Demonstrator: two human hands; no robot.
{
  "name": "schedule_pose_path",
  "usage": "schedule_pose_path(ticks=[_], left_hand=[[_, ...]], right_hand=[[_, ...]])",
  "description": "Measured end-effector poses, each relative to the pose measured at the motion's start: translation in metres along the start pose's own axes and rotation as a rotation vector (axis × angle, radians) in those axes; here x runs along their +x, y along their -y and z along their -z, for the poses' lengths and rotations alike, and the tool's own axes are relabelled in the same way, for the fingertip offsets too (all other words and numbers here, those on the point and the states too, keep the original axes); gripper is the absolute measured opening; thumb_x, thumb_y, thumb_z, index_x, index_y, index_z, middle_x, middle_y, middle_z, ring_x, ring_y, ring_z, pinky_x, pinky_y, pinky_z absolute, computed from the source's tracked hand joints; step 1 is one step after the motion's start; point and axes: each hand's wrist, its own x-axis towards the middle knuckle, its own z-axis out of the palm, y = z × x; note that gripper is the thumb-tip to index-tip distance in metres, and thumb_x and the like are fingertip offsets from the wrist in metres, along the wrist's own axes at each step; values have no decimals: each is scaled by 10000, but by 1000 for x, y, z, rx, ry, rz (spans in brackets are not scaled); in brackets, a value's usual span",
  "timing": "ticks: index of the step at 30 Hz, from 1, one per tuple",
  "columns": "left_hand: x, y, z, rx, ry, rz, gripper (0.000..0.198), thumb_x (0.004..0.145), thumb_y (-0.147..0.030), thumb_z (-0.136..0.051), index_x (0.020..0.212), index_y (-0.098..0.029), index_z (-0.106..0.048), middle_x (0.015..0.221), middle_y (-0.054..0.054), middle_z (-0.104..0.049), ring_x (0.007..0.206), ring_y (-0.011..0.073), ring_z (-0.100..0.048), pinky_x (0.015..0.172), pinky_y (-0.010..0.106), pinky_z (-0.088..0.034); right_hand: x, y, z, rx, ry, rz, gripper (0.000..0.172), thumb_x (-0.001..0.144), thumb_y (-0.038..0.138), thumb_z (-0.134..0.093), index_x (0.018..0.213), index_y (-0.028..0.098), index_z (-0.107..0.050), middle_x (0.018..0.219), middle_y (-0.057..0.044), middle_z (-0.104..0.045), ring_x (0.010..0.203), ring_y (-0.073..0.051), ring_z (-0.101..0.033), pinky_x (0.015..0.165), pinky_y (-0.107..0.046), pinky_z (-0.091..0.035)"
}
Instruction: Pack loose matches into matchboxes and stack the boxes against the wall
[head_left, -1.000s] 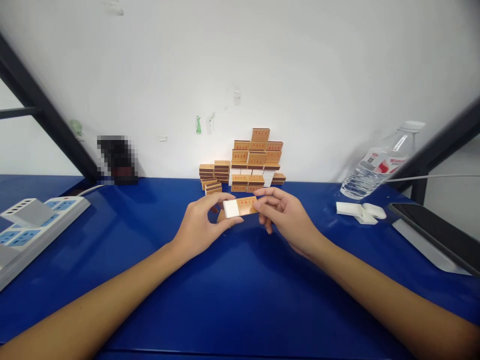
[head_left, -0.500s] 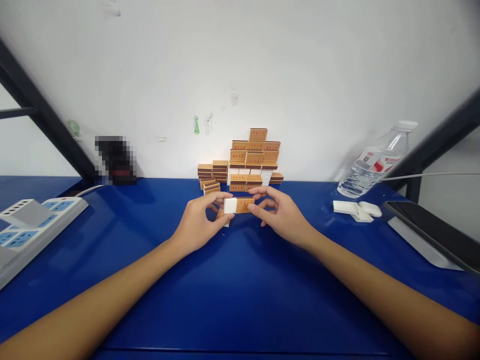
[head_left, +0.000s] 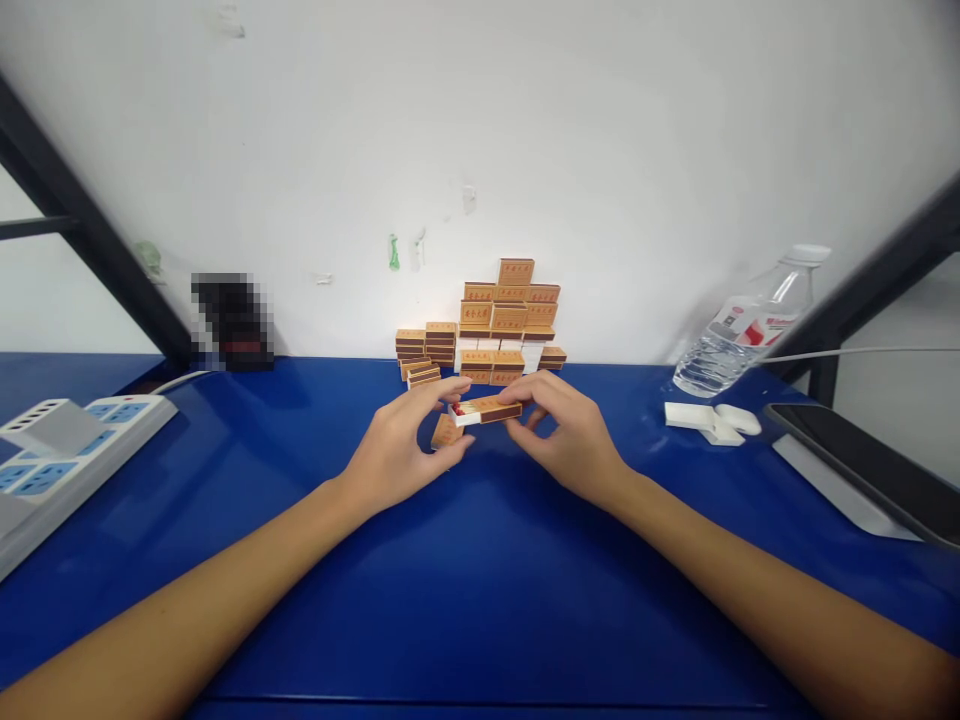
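Observation:
My right hand (head_left: 566, 425) grips a matchbox (head_left: 491, 409) by its right end, between thumb and fingers. The box's white tray is slid partly out to the left, and red match heads show inside it. My left hand (head_left: 405, 440) is beside the tray end, its thumb and fingers apart and nothing plainly held. Whether a left fingertip touches the tray I cannot tell. Just beyond the left thumb, a second matchbox (head_left: 447, 431) lies on the blue table (head_left: 480, 580). Behind both hands stands a stepped stack of matchboxes (head_left: 510, 315) near the wall.
Smaller matchbox piles (head_left: 440, 340) flank the stack. On the left are a power strip (head_left: 97, 450) and a dark blurred object (head_left: 232, 320). To the right stand a tilted-looking water bottle (head_left: 750, 325), a white earphone case (head_left: 709, 420) and a phone (head_left: 870, 465).
The matchbox has turned from standing face-on to lying flatter, so its opened tray and matches show. My left thumb and fingers have spread away from the tray; the right hand keeps hold.

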Motion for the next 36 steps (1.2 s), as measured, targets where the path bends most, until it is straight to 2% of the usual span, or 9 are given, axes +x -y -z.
schedule_pose_path(ticks=[3,7,11,13,18,24,31,33,36], left_hand=[[1,-4,1,-5,-11,62,646,843,-353,-860,1408,-204,-585,1287,94,-737,1107,238,-727,986,414,-603],[3,-3,3,33,-9,124,368,896,-356,-821,1218,-217,-708,1071,54,-780,962,217,-732,871,385,-608],[3,3,4,19,27,91,379,861,-325,-863,1195,-220,-717,1080,51,-774,959,216,-719,876,383,-597],[3,6,5,33,34,65,386,863,-312,-862,1203,-217,-707,1118,57,-770,1012,225,-712,919,401,-587],[2,8,3,55,37,92,365,856,-300,-868,1176,-230,-707,1116,37,-773,1028,222,-701,928,399,-580],[2,13,2,71,17,151,364,832,-279,-885,1154,-231,-721,1092,25,-777,959,209,-694,867,375,-584],[4,17,6,111,16,211,420,848,-320,-874,1228,-235,-715,1156,51,-781,976,225,-707,871,397,-602],[3,17,5,89,44,211,418,863,-315,-860,1246,-243,-707,1205,53,-772,1048,232,-713,939,415,-597],[3,16,3,45,78,164,388,881,-324,-842,1236,-248,-703,1212,53,-766,1122,240,-708,1010,442,-577]], right_hand=[[-1,3,1,-59,-30,96,249,908,56,-599,1074,231,-656,1120,-75,-688,875,-170,-687,649,-279,-588],[-1,7,2,-91,-19,100,232,902,52,-598,1052,223,-642,1101,-82,-673,891,-180,-687,628,-272,-571],[2,5,8,-74,138,16,423,907,178,-711,1311,235,-601,1316,-119,-638,1038,-222,-680,697,-310,-606],[4,0,11,-74,209,29,478,925,250,-741,1377,241,-583,1298,-109,-670,1055,-233,-684,774,-352,-616],[6,-10,18,-153,249,76,338,963,317,-728,1285,238,-664,1173,-89,-735,1020,-246,-700,867,-407,-591],[11,-17,23,-125,289,-37,326,944,360,-742,1239,233,-688,1166,-88,-750,896,-226,-687,769,-375,-569],[13,-50,43,-301,390,-160,393,881,357,-755,1233,190,-709,1220,-136,-745,1084,-317,-689,949,-495,-550],[15,-47,45,-293,395,-184,407,852,397,-775,1198,187,-736,1219,-141,-744,1105,-327,-683,967,-503,-539],[18,-26,38,-108,331,-279,376,918,493,-700,1137,197,-774,1080,-105,-774,941,-264,-698,834,-422,-559]])
